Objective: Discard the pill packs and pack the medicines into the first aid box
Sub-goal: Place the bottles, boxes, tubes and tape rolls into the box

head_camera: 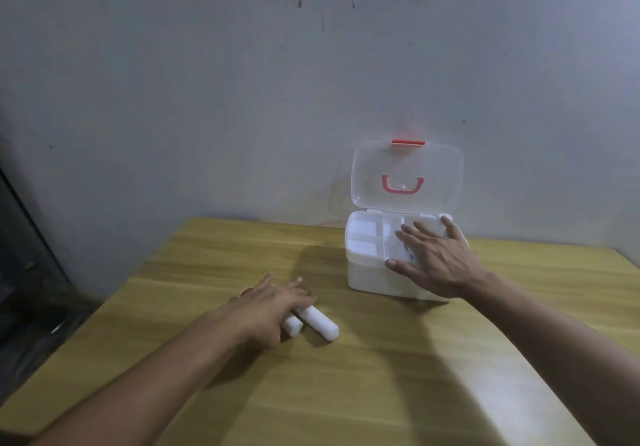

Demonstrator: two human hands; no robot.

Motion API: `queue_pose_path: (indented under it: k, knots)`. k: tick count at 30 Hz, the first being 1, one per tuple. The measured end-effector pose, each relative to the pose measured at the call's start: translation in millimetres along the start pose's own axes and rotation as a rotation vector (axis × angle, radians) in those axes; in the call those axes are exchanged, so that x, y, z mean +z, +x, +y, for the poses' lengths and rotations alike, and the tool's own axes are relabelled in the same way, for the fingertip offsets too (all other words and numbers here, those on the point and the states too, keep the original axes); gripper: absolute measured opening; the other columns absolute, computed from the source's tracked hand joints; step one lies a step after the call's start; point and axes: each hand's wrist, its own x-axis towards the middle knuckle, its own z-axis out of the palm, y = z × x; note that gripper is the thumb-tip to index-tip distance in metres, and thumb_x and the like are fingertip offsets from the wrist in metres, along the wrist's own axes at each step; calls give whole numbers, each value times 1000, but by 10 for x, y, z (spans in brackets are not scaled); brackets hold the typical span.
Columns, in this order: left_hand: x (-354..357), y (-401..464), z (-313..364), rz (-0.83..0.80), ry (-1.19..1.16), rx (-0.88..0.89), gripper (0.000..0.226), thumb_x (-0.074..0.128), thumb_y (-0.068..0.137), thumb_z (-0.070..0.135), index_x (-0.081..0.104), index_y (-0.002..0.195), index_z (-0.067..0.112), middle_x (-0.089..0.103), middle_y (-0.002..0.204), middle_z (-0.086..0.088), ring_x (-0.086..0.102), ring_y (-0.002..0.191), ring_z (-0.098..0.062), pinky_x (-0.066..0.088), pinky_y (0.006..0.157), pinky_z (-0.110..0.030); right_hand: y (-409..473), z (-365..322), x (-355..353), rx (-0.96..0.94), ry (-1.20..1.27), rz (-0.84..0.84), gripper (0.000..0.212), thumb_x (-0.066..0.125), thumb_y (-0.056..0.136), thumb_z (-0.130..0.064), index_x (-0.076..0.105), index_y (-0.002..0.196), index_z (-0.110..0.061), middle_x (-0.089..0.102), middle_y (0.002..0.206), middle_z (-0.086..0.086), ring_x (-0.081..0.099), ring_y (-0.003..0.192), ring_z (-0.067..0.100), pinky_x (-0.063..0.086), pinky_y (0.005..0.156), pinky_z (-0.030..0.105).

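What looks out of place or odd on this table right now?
Nothing spilled or damaged. The first aid box stands open near the wall, lid upright, right hand spread over its tray. Two white rolls lie loose on the table, partly under the left hand, not yet packed. A small red thing beside that hand is unclear.

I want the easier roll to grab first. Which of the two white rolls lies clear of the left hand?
The longer roll, on the right: most of it shows, while the left hand covers most of the shorter roll.

White box (381, 272) sits near tabletop (346, 393) far edge, clear lid (407, 175) up. Right hand (436, 258) spread flat over its divided tray. Left hand (273, 303) rests on two white rolls (318, 322) mid-tabletop, fingers loose.
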Motion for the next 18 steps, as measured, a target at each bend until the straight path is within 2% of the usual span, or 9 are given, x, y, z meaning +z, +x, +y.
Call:
queue_pose_path:
  k: [4,6,7,9,12,18]
  knots:
    - [-71,53,18,13,23,15,42,58,77,3,58,115,21,56,130,7,26,142,-4,7,119,-35,-1,-1,-7,-8,-17,20,97,-3,78,-79,34,146,-21,35,154,-1,23,146,16,4,118,51]
    - [-98,71,29,29,33,4,32,60,76,10,61,105,20,60,117,5,47,126,-14,29,110,-31,-6,3,-19,-8,-14,17,97,-4,78,-79,34,146,-21,36,154,-1,24,145,16,4,118,51]
    - [-105,82,25,42,25,-9,26,60,75,14,61,100,22,61,110,5,54,112,-18,40,98,-31,-10,5,-26,-8,-10,16,98,-4,78,-80,34,146,-21,36,154,-1,24,145,16,4,118,52]
    - [-100,99,9,53,-13,-38,24,60,74,25,58,98,27,59,105,8,56,97,-17,49,83,-36,-18,4,-43,-10,4,15,98,-3,78,-80,34,146,-19,36,154,0,24,145,16,3,118,52]
    - [-37,130,-12,38,-29,-66,28,57,70,39,49,97,37,53,104,14,54,93,-13,51,81,-41,-22,-9,-71,-6,29,4,97,-1,78,-80,34,146,-19,35,154,0,23,146,17,2,119,53]
    - [-34,169,51,60,-62,-70,21,54,73,35,38,86,38,49,96,13,52,89,-14,52,78,-44,-25,10,-62,-14,56,18,100,-6,76,-81,36,145,-21,36,154,1,23,146,16,2,119,52]
